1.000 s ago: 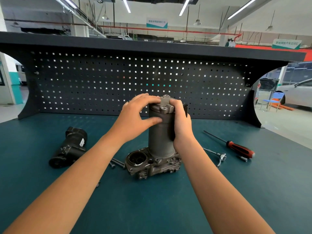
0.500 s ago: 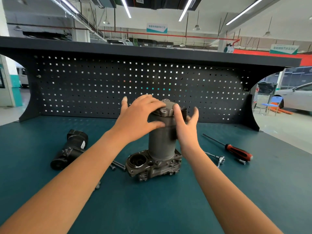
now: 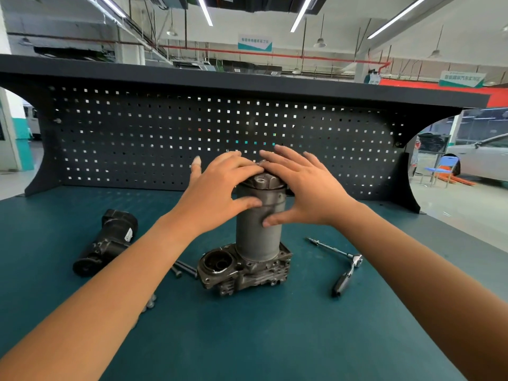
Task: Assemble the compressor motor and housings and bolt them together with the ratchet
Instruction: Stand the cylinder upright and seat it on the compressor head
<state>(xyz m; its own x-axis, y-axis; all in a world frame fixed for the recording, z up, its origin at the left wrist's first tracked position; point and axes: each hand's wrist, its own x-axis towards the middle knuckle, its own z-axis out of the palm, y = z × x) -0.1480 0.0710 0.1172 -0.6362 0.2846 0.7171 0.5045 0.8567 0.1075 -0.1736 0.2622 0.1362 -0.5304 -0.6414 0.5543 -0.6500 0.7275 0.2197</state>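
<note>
On the green bench top (image 3: 275,339), near its middle, a grey cylinder (image 3: 258,237) is being steadied upright on a metal housing (image 3: 247,273). Both forearms are being stretched forward from the lower corners. The left hand (image 3: 217,188) is being laid over the cylinder's top from the left, with its fingers spread and nearly straight and its thumb pressed on the side wall. The right hand (image 3: 305,185) is being held flat at the top right, fingers wide, with the thumb tip touching the wall lower down. A black motor (image 3: 107,243) is lying well to the left, a ratchet (image 3: 343,281) to the right, and bolts (image 3: 184,269) just beside the housing.
</note>
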